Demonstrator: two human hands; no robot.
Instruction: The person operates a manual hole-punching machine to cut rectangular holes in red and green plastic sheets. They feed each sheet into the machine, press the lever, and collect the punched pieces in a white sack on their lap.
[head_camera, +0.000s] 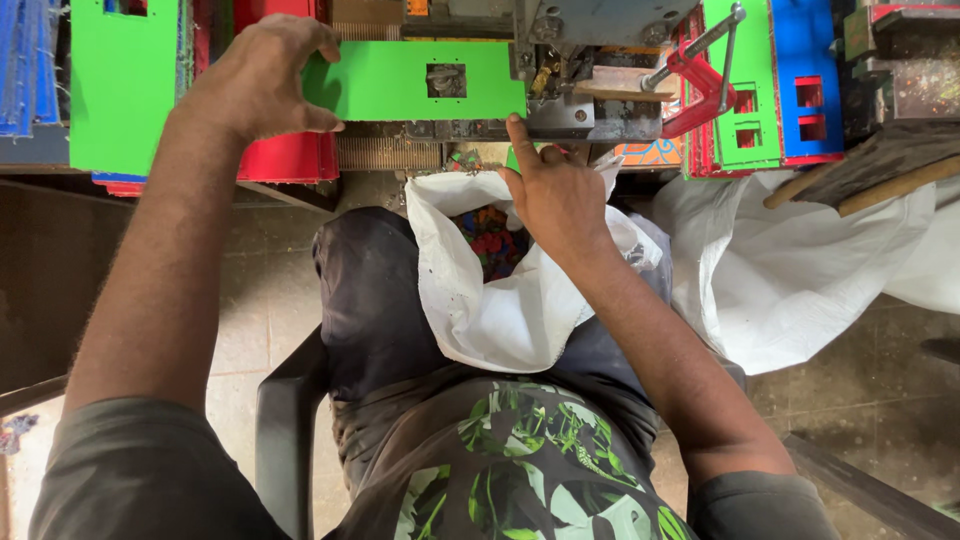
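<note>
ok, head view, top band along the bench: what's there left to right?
Blue sheets → green panel stack → left hand → green panel with a square hole → right hand → red clamp → green and blue cut-out panels.

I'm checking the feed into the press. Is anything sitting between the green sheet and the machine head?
Nothing visible does. The left hand grips the green sheet, whose right end already meets the machine head. The right hand touches the sheet's lower edge from below, over the white sack.
</note>
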